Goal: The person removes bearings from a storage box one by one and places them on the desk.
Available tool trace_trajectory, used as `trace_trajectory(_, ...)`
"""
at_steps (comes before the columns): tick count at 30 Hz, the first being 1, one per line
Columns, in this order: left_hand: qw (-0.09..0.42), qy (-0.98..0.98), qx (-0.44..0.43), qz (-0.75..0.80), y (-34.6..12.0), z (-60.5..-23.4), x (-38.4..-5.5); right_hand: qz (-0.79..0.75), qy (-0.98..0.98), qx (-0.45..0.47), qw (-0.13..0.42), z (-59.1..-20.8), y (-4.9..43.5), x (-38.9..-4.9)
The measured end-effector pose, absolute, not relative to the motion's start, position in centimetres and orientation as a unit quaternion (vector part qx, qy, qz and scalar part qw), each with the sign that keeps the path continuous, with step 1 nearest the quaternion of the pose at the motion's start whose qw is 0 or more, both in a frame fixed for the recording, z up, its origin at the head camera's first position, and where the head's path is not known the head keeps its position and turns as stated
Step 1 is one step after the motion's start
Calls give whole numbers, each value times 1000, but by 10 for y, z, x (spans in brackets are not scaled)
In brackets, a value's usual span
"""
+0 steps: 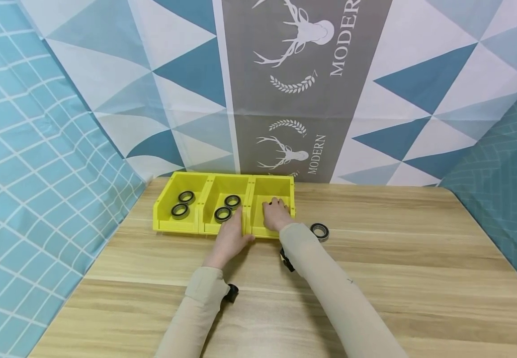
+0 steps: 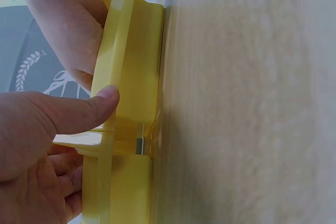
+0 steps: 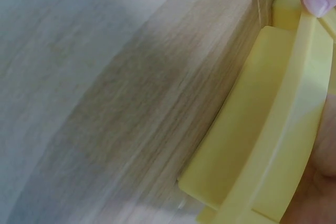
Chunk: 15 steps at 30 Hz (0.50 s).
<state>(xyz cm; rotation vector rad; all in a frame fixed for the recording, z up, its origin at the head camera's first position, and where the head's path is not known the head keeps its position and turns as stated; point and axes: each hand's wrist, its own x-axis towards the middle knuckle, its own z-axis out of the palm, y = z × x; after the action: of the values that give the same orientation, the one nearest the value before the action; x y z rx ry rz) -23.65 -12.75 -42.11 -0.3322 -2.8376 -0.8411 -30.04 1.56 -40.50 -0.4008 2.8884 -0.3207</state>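
Head view, nearest first: two pale sleeves stretch across the wooden table toward a row of three yellow bins. Closer to me is the left hand, gripping the front of the row where the middle and right bins meet; the left wrist view shows its thumb against the outside and the fingers bent in behind the wall. That looks a sound brace, and I'd make it firm but light, so the row neither slides nor tips. Just past it, the right hand reaches down inside the right bin, fingers bent. Something dark peeks out by them, perhaps the rim of a ring, but I cannot tell whether anything is gripped; the right wrist view doesn't show the fingertips. If it is a ring, best to lay it flat on the bin floor before letting go, wrist clear of the front lip. One loose ring lies on the table just beside the right bin, close by the sleeve, so that forearm should lift out rather than sweep sideways. Farther along, two black-faced rings lie in the middle bin, near enough to the left fingers to be nudged, and two more in the left bin. Behind everything stands a patterned wall covering.
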Motion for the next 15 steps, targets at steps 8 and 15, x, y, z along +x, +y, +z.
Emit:
trace_trajectory(8, 79, -951, -110, -277, -128, -421, -236, -72, 982, -152, 82, -405, 14, -300)
trace_trajectory(15, 73, -951, -108, -279, -128, -420, -236, -67, 983, -155, 68, -405, 13, -298)
